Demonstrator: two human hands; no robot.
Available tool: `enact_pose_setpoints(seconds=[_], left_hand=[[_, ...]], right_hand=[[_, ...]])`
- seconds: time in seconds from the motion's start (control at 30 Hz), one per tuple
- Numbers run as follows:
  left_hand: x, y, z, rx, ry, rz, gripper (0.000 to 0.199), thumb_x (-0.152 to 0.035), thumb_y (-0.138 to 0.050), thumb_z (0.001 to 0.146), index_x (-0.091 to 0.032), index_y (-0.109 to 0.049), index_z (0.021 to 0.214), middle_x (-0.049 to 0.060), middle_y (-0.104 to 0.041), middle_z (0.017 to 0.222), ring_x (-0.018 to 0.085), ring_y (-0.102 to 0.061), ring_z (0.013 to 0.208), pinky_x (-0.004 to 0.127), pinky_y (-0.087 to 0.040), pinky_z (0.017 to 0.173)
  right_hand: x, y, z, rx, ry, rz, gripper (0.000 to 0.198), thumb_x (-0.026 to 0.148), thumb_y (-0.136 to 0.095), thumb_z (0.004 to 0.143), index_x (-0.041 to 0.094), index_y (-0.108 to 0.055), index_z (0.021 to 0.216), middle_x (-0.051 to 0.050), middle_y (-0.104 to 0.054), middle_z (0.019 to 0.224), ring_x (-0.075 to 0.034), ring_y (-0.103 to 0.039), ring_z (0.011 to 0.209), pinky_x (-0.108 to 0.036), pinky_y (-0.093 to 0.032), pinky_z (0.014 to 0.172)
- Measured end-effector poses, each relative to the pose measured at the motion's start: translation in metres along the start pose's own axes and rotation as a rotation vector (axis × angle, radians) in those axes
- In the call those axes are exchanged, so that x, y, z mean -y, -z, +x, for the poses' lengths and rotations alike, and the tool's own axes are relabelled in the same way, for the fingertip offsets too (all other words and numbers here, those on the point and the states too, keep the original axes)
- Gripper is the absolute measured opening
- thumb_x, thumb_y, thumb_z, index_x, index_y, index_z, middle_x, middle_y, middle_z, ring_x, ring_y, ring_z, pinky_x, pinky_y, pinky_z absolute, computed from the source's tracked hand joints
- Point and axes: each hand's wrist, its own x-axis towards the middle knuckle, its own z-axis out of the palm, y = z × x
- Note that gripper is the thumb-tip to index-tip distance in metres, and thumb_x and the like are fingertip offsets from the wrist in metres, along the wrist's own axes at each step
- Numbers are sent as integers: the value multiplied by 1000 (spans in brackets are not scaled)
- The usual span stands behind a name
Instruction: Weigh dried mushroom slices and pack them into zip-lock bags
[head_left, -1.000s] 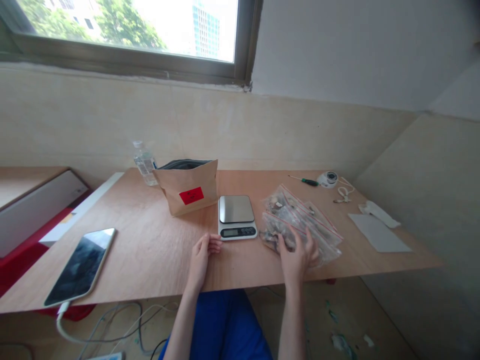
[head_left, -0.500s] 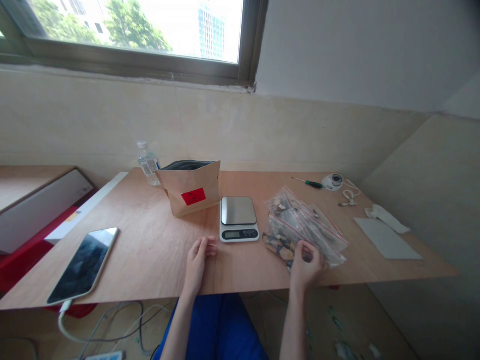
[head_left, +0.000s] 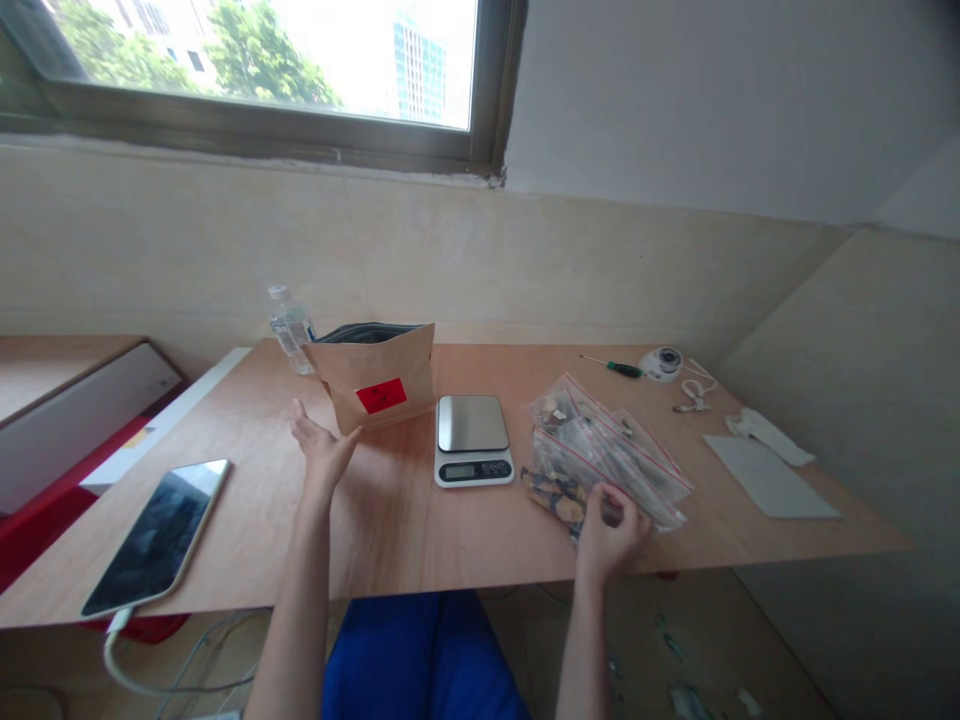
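My left hand [head_left: 324, 452] is open, thumb and fingers spread, just in front of the lower left of a brown paper pouch [head_left: 337, 385]. The pouch stands upright with its top gaping and a red label on its front. Over on the right, my right hand [head_left: 611, 535] is closed in a pinch at the edge of a clear zip bag [head_left: 559, 490] holding brown and dark pieces. More zip bags [head_left: 622, 445] lie overlapped behind it. A kitchen scale [head_left: 474, 440] with a steel plate sits between my hands, nothing on it.
At the left lies a phone [head_left: 157, 535] with a cable. A plastic bottle [head_left: 291, 330] stands behind the pouch. A screwdriver [head_left: 622, 369], a white dome camera [head_left: 660, 364] and a pale sheet [head_left: 772, 480] lie at the right. The table's front edge [head_left: 450, 588] is near my lap.
My left hand has moved left and away from me, from in front of the scale to the pouch, and its fingers have spread. My right hand stays at the zip bag.
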Motion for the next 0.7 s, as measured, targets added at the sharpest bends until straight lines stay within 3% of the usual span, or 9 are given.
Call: enact_pose_setpoints(seconds=[0.07, 0.17, 0.33, 0.47, 0.7], left_hand=[[7, 0, 18, 84, 5, 19, 113, -32, -75, 56, -1, -8, 141, 30, -7, 149, 39, 0, 140, 50, -7, 113], [15, 2, 37, 177, -68, -44, 112, -32, -77, 53, -6, -13, 141, 26, -14, 150, 35, -12, 140, 46, -15, 113], [22, 5, 44, 390, -83, -109, 76, -42, -70, 62, -17, -38, 126, 17, -47, 134, 32, -44, 126, 47, -36, 102], [17, 4, 31, 343, -98, -83, 58, -48, -69, 62, -19, -49, 108, 14, -59, 118, 31, -56, 110, 46, -46, 88], [0, 18, 6, 397, -189, -9, 48, -53, -64, 66, -21, -57, 101, 6, -65, 95, 24, -64, 80, 38, -51, 74]], right_hand=[[1, 1, 0, 6, -10, 4, 31, 44, -55, 80, 16, -68, 81, -7, -54, 77, -20, -50, 69, -34, -45, 68], [3, 2, 0, 9, -20, -5, 29, 42, -56, 80, 15, -68, 81, -7, -54, 77, -20, -51, 70, -34, -44, 69], [2, 2, 0, 12, -38, 8, 27, 40, -58, 79, 15, -68, 81, -7, -54, 78, -19, -51, 70, -34, -44, 71], [0, 0, -1, 3, -38, 22, 29, 42, -58, 79, 16, -68, 81, -6, -53, 79, -19, -51, 70, -34, -44, 70], [0, 0, -1, -5, -75, 38, 31, 43, -59, 78, 15, -67, 89, -9, -52, 88, -18, -48, 70, -33, -45, 68]])
